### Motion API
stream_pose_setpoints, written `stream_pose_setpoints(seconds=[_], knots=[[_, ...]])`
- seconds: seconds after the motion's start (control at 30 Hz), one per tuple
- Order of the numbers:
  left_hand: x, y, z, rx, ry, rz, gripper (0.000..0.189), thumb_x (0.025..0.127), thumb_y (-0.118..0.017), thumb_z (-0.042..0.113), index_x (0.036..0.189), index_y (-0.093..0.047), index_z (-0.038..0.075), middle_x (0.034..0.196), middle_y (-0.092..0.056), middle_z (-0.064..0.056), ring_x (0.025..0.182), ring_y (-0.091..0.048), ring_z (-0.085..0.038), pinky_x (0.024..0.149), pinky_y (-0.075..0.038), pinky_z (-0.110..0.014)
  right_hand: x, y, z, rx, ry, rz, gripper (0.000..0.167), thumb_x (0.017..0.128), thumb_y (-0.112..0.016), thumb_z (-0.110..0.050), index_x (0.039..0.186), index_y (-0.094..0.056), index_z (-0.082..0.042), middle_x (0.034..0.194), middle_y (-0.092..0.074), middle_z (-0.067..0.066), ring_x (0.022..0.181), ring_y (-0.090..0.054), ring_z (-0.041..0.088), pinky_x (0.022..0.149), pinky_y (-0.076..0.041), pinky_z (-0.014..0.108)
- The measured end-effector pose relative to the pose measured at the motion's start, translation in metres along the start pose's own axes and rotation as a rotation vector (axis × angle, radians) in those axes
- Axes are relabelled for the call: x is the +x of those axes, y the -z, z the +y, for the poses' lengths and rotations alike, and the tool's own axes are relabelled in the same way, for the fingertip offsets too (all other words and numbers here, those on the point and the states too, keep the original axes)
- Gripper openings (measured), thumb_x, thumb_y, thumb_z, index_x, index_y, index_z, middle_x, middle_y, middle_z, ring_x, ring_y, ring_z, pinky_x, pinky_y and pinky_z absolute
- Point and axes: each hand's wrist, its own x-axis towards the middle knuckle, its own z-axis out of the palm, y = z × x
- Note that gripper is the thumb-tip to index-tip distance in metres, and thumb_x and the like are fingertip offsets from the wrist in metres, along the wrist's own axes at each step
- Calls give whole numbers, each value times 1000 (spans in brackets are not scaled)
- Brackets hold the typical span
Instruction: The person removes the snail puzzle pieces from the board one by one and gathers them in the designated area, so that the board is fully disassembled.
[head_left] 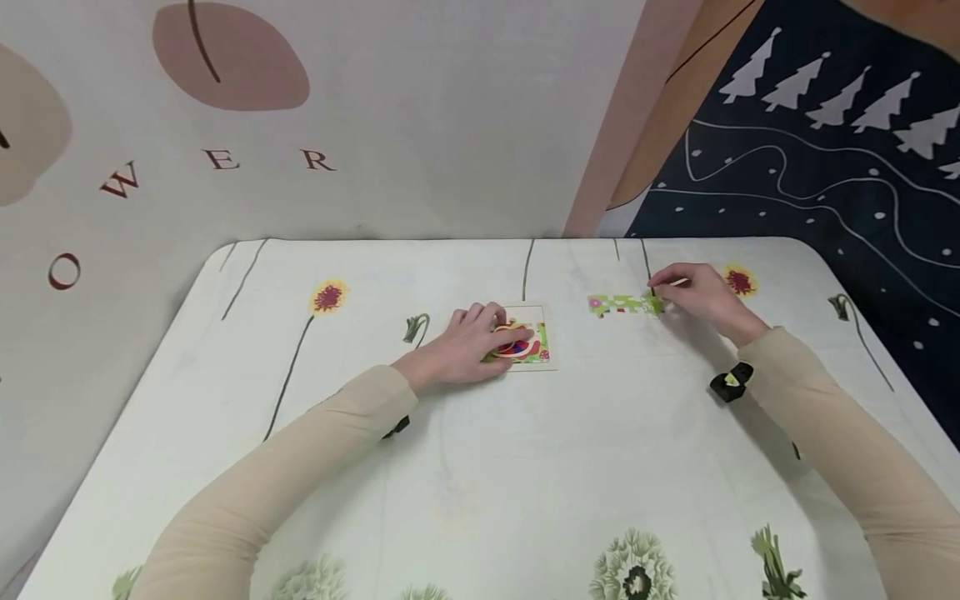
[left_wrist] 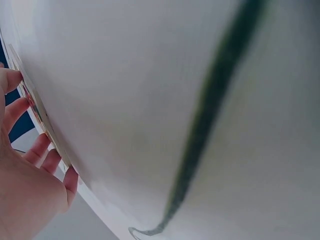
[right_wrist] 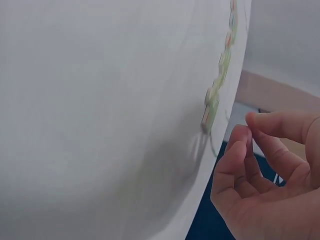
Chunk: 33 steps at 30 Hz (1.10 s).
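Observation:
A small square jigsaw puzzle [head_left: 542,350] in a pale frame lies on the table, its colourful picture partly covered by my left hand [head_left: 471,343]. The fingers of that hand are spread and rest on the board. In the left wrist view the fingertips [left_wrist: 71,175] touch the thin board [left_wrist: 55,135], seen edge-on. To the right lies a row of green puzzle pieces [head_left: 621,305]. My right hand [head_left: 701,292] is at the row's right end, raised from the table. Its thumb and forefinger tips [right_wrist: 251,119] meet with the other fingers curled, and nothing shows between them.
The white table cover [head_left: 480,467] bears printed flowers and stems. Behind it rises a pale wall [head_left: 450,167] with leaf shapes and letters. A dark blue panel with white trees [head_left: 817,150] stands beyond the right edge. A black wrist device [head_left: 731,383] is worn under the right sleeve.

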Motion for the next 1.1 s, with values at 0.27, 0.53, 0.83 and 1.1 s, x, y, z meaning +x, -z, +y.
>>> stream_pose_setpoints(seconds=[0.27,0.53,0.83,1.1], knots=[[1,1,2,2,-17,21,49,95,-53,31,144,-47,28,133,-37,-6,112,-34,-25,92,-23,-46,-5,-9,-10,17,40,-64,27,97,-55,-12,119,-62,3,121,-55,21,98,-54,31,76,-43,28],[1,0,6,-24,-99,28,47,94,-56,25,141,-52,27,132,-41,-6,118,-35,-25,93,-26,-45,-7,-21,-20,7,118,-87,22,96,-56,-7,113,-65,4,114,-60,20,92,-55,29,72,-44,26],[1,-3,5,-35,-90,26,47,95,-56,27,142,-51,29,128,-41,-3,114,-35,-20,93,-26,-42,-3,-46,-38,28,232,-139,18,95,-58,-6,107,-68,3,109,-65,18,89,-59,26,72,-46,29],[1,-2,3,-97,-80,2,46,96,-58,32,142,-50,33,109,-39,1,99,-33,-17,84,-26,-38,1,-76,-61,-23,309,-211,15,93,-58,-3,101,-71,-1,102,-67,10,89,-58,24,77,-45,35]])
